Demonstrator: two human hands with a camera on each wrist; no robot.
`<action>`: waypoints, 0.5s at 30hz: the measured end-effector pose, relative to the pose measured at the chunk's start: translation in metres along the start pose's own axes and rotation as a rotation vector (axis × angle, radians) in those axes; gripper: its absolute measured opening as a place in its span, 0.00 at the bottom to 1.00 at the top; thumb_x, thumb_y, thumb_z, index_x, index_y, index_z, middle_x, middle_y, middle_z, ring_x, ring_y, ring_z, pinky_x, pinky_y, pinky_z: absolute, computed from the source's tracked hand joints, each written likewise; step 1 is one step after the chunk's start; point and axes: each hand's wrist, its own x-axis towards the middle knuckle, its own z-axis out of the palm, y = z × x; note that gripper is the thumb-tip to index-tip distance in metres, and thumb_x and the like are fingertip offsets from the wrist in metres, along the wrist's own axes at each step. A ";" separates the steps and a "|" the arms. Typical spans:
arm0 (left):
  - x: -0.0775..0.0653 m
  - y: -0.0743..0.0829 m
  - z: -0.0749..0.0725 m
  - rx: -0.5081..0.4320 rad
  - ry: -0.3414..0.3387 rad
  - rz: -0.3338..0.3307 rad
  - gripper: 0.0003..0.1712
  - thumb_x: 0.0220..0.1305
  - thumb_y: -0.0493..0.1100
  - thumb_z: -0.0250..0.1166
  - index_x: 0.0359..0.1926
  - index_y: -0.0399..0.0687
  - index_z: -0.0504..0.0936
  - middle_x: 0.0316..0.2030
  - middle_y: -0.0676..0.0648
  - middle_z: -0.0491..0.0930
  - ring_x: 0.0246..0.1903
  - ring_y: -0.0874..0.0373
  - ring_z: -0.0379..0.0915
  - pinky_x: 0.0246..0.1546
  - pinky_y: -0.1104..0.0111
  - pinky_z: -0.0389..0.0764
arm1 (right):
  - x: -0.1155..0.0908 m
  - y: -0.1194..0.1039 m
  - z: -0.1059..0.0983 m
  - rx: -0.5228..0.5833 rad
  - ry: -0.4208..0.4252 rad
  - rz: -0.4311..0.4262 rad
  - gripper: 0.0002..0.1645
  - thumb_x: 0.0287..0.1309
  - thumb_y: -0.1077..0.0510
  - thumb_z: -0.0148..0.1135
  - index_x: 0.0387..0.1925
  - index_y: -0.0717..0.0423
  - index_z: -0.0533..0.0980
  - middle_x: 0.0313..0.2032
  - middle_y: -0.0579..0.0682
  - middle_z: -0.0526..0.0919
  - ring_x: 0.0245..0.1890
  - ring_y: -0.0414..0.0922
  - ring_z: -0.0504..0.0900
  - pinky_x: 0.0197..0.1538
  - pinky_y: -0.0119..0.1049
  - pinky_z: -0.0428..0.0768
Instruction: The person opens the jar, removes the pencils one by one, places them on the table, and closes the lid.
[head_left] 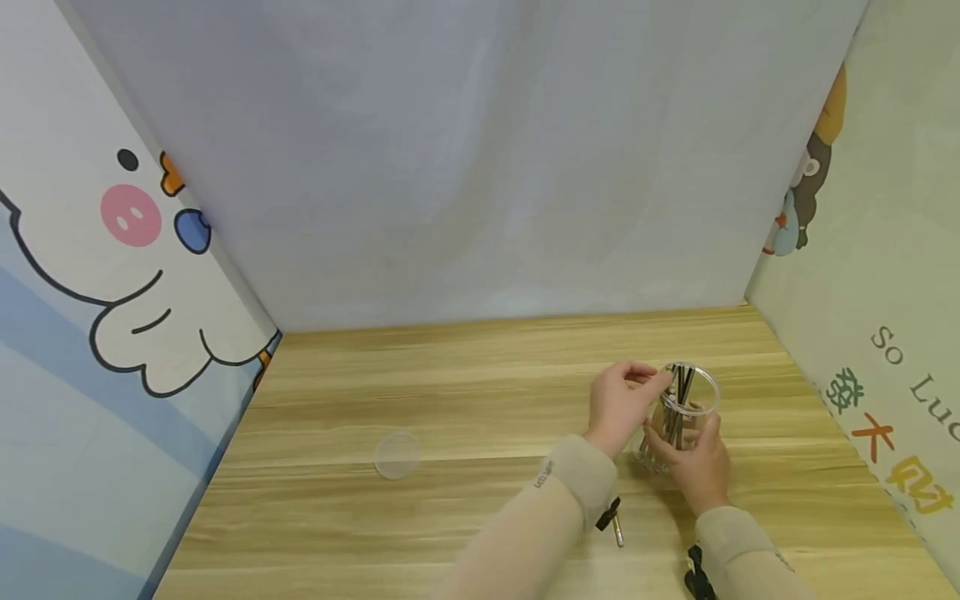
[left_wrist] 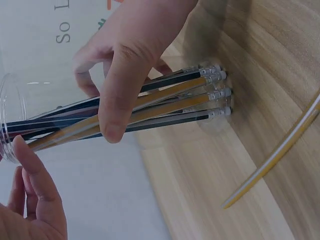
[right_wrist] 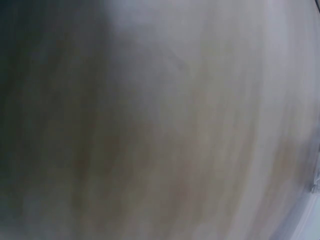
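Observation:
A clear cylindrical jar stands on the table at the right, holding several black and yellow pencils. Their eraser ends are at its bottom. My right hand grips the jar's side, thumb and fingers around the wall. At the rim, my left hand pinches the upper end of a yellow pencil, as the left wrist view shows; part of that grip is cut off by the frame. Another yellow pencil lies on the tabletop, partly under the left sleeve in the head view. Only blurred tabletop fills most of the right wrist view.
A clear round disc, like a lid, lies flat on the wooden table left of the arms. A grey backdrop rises behind, and printed cartoon panels stand at both sides.

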 end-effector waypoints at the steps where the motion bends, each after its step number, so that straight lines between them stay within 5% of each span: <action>1: 0.000 0.001 0.001 0.006 0.007 0.005 0.08 0.57 0.50 0.73 0.34 0.54 0.84 0.28 0.60 0.77 0.20 0.66 0.71 0.19 0.68 0.80 | 0.000 0.000 0.000 -0.001 -0.001 -0.001 0.49 0.51 0.43 0.73 0.62 0.65 0.57 0.50 0.75 0.78 0.49 0.69 0.79 0.49 0.62 0.76; 15: 0.005 0.013 0.004 0.271 0.058 0.093 0.04 0.56 0.48 0.73 0.30 0.55 0.87 0.23 0.61 0.79 0.20 0.69 0.71 0.23 0.76 0.75 | 0.000 0.001 -0.001 0.003 -0.004 -0.006 0.49 0.52 0.45 0.73 0.64 0.64 0.57 0.52 0.73 0.77 0.50 0.68 0.78 0.50 0.61 0.75</action>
